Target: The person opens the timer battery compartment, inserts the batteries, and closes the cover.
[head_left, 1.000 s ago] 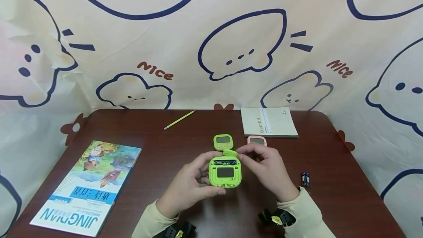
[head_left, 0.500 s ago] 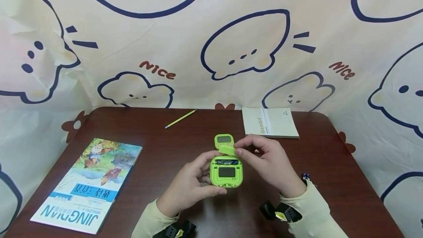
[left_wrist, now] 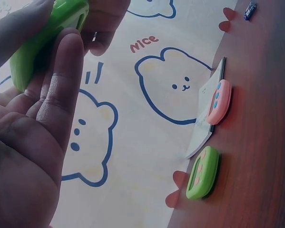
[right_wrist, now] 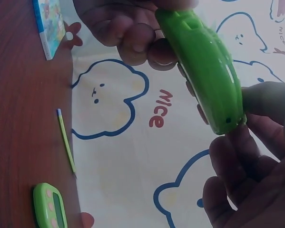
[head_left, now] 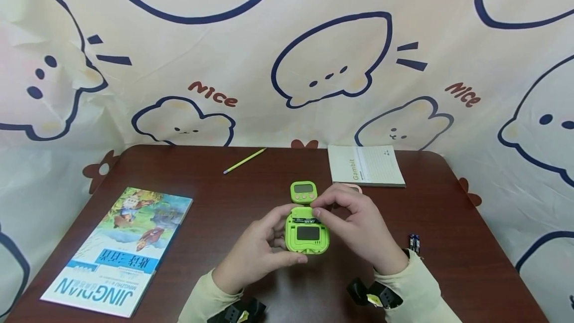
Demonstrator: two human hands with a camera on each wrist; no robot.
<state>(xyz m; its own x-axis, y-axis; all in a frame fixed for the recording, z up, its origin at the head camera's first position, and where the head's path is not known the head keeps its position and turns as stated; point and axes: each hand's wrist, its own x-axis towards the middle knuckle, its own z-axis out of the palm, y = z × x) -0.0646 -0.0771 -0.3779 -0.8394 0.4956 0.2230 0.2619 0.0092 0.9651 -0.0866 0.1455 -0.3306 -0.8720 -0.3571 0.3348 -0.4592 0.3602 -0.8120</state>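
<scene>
My left hand (head_left: 255,248) holds a green digital timer (head_left: 307,249) by its edges, back side up, thumb along the near edge. A dark battery (head_left: 306,221) shows in its open compartment. My right hand (head_left: 365,228) pinches a small green battery cover (head_left: 303,211) between thumb and index finger at the compartment's far edge; the cover partly overlaps the battery. The right wrist view shows the timer's green side (right_wrist: 206,76) between both hands. A second green timer (head_left: 303,192) lies on the table just beyond. Behind my right hand, a pink timer (left_wrist: 220,102) is mostly hidden in the head view.
Loose batteries (head_left: 414,244) lie right of my right wrist. A notebook (head_left: 367,166) sits at the table's back edge, and a pencil (head_left: 244,161) lies back left of centre. A colourful book (head_left: 118,253) covers the left side. A printed cloth (head_left: 251,64) hangs behind the table.
My right hand has brought the battery cover from beyond the timer, in front of the second green timer, down onto the compartment's edge. The left hand keeps holding the timer almost unmoved.
</scene>
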